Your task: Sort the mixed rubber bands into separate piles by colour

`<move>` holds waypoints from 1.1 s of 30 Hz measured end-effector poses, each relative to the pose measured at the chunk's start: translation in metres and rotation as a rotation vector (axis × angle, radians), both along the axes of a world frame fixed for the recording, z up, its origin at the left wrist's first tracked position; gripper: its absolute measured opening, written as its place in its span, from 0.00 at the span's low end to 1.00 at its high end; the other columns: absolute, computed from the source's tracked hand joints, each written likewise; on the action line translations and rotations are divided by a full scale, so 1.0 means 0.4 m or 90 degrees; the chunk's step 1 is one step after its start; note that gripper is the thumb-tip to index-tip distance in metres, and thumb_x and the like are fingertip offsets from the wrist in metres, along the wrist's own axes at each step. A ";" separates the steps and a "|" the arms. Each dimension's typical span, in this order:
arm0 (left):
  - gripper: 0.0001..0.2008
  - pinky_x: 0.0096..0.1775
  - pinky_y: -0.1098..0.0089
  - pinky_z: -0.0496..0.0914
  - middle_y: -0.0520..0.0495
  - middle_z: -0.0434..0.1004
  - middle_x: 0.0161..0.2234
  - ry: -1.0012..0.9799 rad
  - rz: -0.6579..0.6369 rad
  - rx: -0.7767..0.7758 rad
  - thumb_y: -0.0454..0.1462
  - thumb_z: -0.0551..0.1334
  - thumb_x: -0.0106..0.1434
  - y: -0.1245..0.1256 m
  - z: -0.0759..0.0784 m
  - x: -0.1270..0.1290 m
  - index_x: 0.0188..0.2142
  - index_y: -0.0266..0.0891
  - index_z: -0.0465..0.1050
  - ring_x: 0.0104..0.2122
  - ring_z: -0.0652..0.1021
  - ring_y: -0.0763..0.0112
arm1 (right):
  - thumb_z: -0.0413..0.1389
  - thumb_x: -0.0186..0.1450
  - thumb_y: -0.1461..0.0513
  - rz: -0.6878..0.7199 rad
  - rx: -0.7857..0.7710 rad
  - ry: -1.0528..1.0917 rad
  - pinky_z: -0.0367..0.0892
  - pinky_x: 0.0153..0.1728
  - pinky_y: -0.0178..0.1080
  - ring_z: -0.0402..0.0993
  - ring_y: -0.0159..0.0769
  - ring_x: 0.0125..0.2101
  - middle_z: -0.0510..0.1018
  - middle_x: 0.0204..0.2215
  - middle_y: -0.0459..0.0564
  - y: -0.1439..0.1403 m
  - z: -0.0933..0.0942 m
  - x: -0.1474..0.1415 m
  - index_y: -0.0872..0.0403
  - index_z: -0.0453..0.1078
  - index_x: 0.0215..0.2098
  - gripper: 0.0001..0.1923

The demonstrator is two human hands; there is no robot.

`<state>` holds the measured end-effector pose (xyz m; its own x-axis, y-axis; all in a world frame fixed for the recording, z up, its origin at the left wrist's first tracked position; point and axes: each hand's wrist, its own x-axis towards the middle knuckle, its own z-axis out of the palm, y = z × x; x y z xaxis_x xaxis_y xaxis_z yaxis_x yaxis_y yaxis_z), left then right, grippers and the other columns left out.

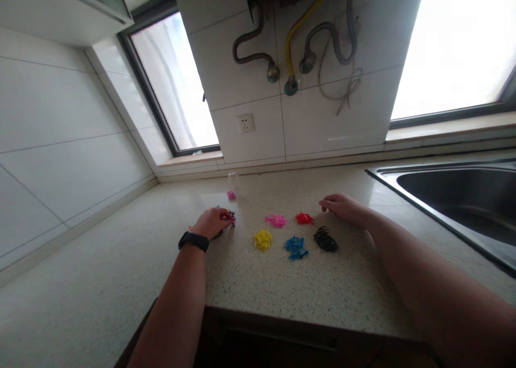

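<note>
My left hand (213,221), with a dark band on its wrist, is closed in a pinch over a mixed-colour pile of small rubber bands (233,218) and hides most of it. What its fingertips grip is too small to tell. To the right lie sorted heaps of what look like small rubber bands: pink (276,220), red (305,218), yellow (263,240), blue (295,247) and black (325,239). My right hand (341,205) rests at the counter just right of the red heap. Its fingers are curled together, and anything inside them is hidden.
A clear cup (233,179) stands toward the back of the speckled counter (258,287), with a small pink clump (231,195) by it. A steel sink (463,196) is set in at the right. Pipes and a socket (245,123) are on the tiled wall.
</note>
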<state>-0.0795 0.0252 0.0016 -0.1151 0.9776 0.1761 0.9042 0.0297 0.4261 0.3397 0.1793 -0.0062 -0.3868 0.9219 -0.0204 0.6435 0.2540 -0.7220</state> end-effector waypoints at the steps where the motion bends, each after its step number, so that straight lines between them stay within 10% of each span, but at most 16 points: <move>1: 0.13 0.31 0.70 0.65 0.48 0.80 0.29 -0.009 0.000 0.000 0.45 0.63 0.58 0.000 0.000 0.000 0.37 0.41 0.81 0.26 0.76 0.69 | 0.53 0.62 0.47 0.003 0.004 -0.002 0.49 0.20 0.35 0.55 0.29 0.18 0.62 0.16 0.42 0.002 -0.002 0.000 0.56 0.73 0.29 0.20; 16: 0.13 0.33 0.70 0.64 0.49 0.75 0.29 -0.065 -0.142 0.121 0.46 0.63 0.61 -0.017 0.051 0.097 0.35 0.39 0.79 0.29 0.71 0.70 | 0.50 0.64 0.51 0.015 0.015 -0.013 0.51 0.21 0.36 0.56 0.30 0.18 0.62 0.17 0.42 0.005 -0.005 -0.001 0.57 0.74 0.30 0.19; 33: 0.10 0.36 0.70 0.66 0.49 0.71 0.30 -0.110 -0.311 0.142 0.43 0.61 0.66 -0.064 0.053 0.359 0.38 0.40 0.76 0.32 0.72 0.71 | 0.51 0.63 0.55 0.020 0.073 -0.073 0.53 0.24 0.36 0.63 0.32 0.21 0.71 0.20 0.46 -0.006 0.008 -0.011 0.57 0.78 0.31 0.17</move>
<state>0.0640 -0.0006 0.0227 0.2961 0.8660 0.4029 0.7070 -0.4824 0.5172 0.3352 0.1768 -0.0032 -0.4164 0.9083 0.0393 0.7104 0.3520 -0.6094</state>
